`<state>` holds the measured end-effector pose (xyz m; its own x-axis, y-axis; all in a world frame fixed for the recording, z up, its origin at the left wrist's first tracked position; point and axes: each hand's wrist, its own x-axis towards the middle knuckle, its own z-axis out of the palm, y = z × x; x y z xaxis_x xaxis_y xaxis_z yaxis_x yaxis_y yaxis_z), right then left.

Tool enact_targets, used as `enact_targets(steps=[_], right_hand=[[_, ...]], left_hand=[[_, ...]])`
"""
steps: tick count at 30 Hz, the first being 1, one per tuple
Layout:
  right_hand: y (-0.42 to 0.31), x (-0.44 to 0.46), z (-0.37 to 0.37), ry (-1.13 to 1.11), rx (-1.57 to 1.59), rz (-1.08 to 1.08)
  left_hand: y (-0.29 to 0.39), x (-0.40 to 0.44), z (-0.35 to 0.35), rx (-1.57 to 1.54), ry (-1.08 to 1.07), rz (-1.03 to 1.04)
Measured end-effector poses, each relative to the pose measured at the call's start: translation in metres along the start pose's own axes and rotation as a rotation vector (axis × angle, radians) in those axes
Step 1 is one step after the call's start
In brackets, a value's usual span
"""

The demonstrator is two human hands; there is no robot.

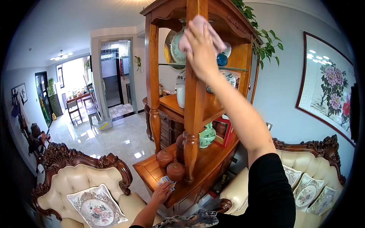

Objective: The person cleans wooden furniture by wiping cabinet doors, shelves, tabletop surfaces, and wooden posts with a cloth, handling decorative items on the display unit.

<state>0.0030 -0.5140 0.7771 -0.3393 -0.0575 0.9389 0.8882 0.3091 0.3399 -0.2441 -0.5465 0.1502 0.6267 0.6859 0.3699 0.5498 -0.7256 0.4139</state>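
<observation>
My right hand point(201, 53) is raised high against the front post point(195, 102) of a wooden display cabinet. It presses a pale pink cloth point(198, 26) to the wood, fingers over the fabric. Lower down, my left hand point(162, 192) lies flat at the edge of the cabinet's bottom shelf point(146, 168), touching a small colourful printed card or packet point(165, 179). Beside that hand stand round reddish-brown jars point(175, 171). Behind the post are a green patterned vase point(207, 136), a white cylindrical container point(180, 96) and a decorated plate point(178, 47).
A glass shelf point(235, 68) crosses the cabinet, with a blue pot point(221, 59) above it. Carved cream armchairs, one on the left point(81, 171), flank the cabinet. A plant point(270, 47) trails from its top. A bucket point(105, 124) stands on the tiled floor.
</observation>
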Motion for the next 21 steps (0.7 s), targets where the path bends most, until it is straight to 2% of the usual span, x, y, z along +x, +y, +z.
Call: enact_targets(steps=[3, 5, 7, 12, 13, 14, 15, 16, 18, 19, 21], right_hand=[[-0.034, -0.067, -0.011, -0.158, 0.0, 0.042], [-0.03, -0.075, -0.021, -0.2, -0.018, 0.002], [-0.012, -0.05, -0.03, -0.307, -0.073, -0.116], [0.045, 0.055, -0.023, -0.095, -0.098, -0.214], [0.065, 0.08, -0.02, -0.14, -0.11, -0.331], [0.036, 0.1, -0.043, -0.251, 0.008, -0.078], [0.037, 0.112, -0.039, -0.209, -0.045, -0.06], [0.042, 0.121, -0.036, -0.206, 0.051, -0.052], [0.042, 0.136, -0.031, -0.371, 0.188, 0.286], [0.045, 0.135, -0.024, -0.103, 0.013, -0.072], [0.053, 0.131, -0.013, -0.049, 0.017, -0.063]], left_hand=[[0.0, -0.005, 0.0, -0.002, -0.015, -0.002], [0.001, -0.004, -0.004, 0.056, 0.003, 0.044], [0.001, -0.006, -0.004, 0.04, 0.018, 0.044], [0.004, -0.003, -0.006, -0.031, 0.053, 0.02], [0.004, -0.004, -0.005, -0.022, 0.074, 0.037], [0.004, -0.005, -0.005, -0.012, 0.093, 0.054], [0.006, -0.006, -0.006, -0.012, 0.083, 0.044], [0.008, -0.005, -0.009, 0.0, 0.063, 0.043], [0.012, -0.003, -0.013, 0.001, 0.037, 0.04], [0.011, -0.003, -0.011, 0.003, 0.028, 0.031], [0.007, -0.004, -0.008, 0.041, 0.047, 0.041]])
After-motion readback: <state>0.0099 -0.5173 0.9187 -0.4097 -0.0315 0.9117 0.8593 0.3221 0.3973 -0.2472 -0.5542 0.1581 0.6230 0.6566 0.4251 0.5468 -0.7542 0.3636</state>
